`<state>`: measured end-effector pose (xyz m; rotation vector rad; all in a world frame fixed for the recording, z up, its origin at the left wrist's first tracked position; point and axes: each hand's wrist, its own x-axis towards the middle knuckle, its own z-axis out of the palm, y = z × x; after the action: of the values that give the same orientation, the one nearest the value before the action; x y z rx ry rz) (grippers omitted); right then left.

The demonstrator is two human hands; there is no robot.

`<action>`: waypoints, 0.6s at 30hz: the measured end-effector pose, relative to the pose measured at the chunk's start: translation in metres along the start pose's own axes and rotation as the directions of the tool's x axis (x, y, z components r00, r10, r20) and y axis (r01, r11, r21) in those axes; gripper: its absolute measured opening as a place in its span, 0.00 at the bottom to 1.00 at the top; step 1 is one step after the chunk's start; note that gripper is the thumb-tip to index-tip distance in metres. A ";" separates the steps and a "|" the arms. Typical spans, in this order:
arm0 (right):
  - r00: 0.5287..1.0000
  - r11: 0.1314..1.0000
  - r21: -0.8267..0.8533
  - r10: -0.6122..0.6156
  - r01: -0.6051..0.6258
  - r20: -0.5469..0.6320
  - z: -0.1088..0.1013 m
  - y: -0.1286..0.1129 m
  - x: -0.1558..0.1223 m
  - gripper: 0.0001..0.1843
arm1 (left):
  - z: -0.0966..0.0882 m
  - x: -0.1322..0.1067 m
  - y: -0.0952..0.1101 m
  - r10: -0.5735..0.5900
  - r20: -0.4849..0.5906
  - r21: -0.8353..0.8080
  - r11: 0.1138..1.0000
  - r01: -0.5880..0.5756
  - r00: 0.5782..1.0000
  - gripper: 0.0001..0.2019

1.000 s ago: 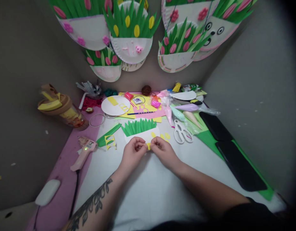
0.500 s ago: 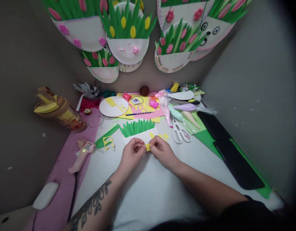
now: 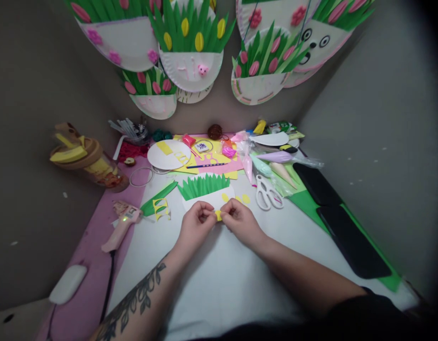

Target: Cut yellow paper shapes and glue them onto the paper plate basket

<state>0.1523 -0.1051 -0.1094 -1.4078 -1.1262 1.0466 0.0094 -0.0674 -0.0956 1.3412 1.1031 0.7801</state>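
Note:
Between my fingertips is a small yellow paper piece (image 3: 218, 215), pinched from both sides. My left hand (image 3: 197, 221) is closed on its left end, and my right hand (image 3: 239, 219) grips the right end with thumb and forefinger. Just beyond them lies a white paper plate (image 3: 201, 199) with green paper grass (image 3: 205, 184) along its top; my hands cover part of its lower edge. Several yellow paper ovals (image 3: 245, 199) rest on and beside the plate, behind my right hand.
A pink glue gun (image 3: 123, 225) with a lit green light lies left, near yellow paper scraps (image 3: 161, 209) and a green strip (image 3: 158, 198). White scissors (image 3: 268, 193) and black trays (image 3: 352, 241) are on the right. A tumbler (image 3: 89, 158) stands left; decorated plates (image 3: 192, 71) hang on the wall.
My hands stay almost in place, still pinching the yellow paper piece, whose visible part looks slightly different. The whole view has shifted a little.

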 end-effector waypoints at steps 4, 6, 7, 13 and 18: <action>1.000 1.000 0.006 -0.004 0.004 -0.002 0.000 -0.001 0.000 0.05 | 0.000 -0.001 0.000 -0.006 0.002 0.003 1.000 0.006 1.000 0.08; 1.000 1.000 0.004 -0.007 0.007 -0.003 0.000 -0.001 0.000 0.05 | 0.001 -0.001 0.000 -0.004 0.001 0.003 1.000 0.004 1.000 0.08; 1.000 1.000 -0.001 -0.009 0.009 -0.005 0.000 -0.001 0.000 0.05 | 0.001 -0.001 0.000 -0.003 0.001 0.002 1.000 0.003 1.000 0.08; 1.000 1.000 -0.020 -0.010 0.010 -0.010 0.000 0.000 0.001 0.05 | 0.001 -0.001 -0.002 0.006 0.013 0.006 1.000 -0.006 1.000 0.08; 1.000 1.000 -0.016 -0.022 0.022 -0.005 0.000 0.001 0.001 0.04 | 0.001 -0.001 0.000 -0.001 0.007 0.000 1.000 0.001 1.000 0.09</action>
<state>0.1531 -0.1041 -0.1102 -1.4066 -1.1459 1.0199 0.0103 -0.0690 -0.0956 1.3425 1.0985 0.7745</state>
